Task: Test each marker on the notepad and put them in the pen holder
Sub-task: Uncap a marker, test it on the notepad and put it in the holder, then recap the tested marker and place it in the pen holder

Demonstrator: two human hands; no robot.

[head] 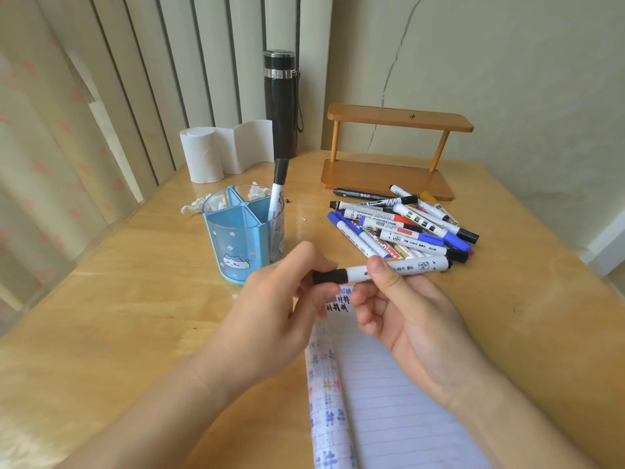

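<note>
Right hand [406, 316] gripping marker [422, 267] barrel, left hand [280, 299] pinching its black cap, tip hidden, notepad [389, 401] partly covered by both hands, cut off below.

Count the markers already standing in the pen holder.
1: a black-capped marker leans in the right-hand compartment of the blue pen holder. No others show, though a short one could be hidden inside.

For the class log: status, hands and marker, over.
Left hand pinches cap, right hand grips marker over notepad. Stowed marker in pen holder. Nothing blocking.
</note>
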